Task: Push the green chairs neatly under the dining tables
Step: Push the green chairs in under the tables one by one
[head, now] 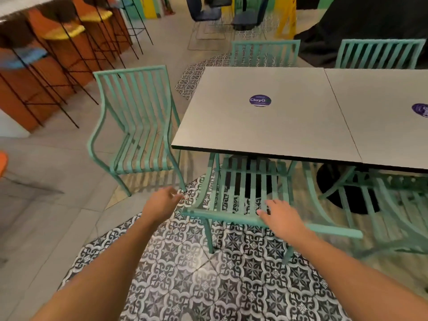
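The green chair [245, 195] nearest the camera is already tucked most of the way under the dining surface [261, 112], with only its backrest and top rail left poking out over the patterned floor tiles [220, 286]. The right hand [282, 216] is laid on that top rail with fingers fairly straight, so it reads as pressing, not gripping. The left hand [162, 202] is held loose and released just beside the rail's left end, apparently not touching anything (hard to be sure at that corner).

What could go wrong from here, as a guess: with only one hand on the rail, and that one right of the rail's middle, the chair could be skewed as it's pushed, so it ends up crooked instead of neat. The armrests might also get knocked against the surface edge or the black pedestal base [345, 193] if too much force is used.

The bigger leftover is the second green chair [136, 126] standing well clear at the surface's left end, angled off. It still has to be dealt with, and its front leg sits near the tucked chair's corner, so the two could be clipped together if it's swung round carelessly.
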A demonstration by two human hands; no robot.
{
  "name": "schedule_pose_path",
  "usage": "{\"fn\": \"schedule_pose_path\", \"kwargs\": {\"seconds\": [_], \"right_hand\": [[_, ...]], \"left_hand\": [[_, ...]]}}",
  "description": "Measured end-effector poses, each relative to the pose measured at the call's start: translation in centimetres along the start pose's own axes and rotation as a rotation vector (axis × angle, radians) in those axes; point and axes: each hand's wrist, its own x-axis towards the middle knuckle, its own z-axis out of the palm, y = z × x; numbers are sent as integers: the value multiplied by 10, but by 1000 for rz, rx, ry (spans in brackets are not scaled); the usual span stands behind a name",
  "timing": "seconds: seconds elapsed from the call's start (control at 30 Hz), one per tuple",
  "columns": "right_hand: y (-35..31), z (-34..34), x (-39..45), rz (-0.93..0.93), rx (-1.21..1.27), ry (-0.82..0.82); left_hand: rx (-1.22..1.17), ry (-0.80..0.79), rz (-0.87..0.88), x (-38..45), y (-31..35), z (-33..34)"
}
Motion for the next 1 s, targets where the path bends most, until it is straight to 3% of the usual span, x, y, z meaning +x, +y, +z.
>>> {"fn": "schedule_pose_path", "kwargs": {"seconds": [0.23,0.4,0.6,0.7,0.87,1.0], "right_hand": [[-122,4,63,-111,-33,-62],[-198,47,79,-46,-79,-416],[-225,76,89,-36,-218,-314],[-234,77,88,-28,-201,-277],[-255,85,94,-73,-76,-239],[-262,80,101,-128,-40,-296]], "left_hand": [[-40,11,-57,34,-87,-53],[-69,-73,-107,53,-175,-85],[-77,-149,-157,75,-242,-112],[-149,-262,-114,89,-232,-96],[-229,-531,37,102,-151,-49],[-192,-657,25,110,-100,-25]]}}
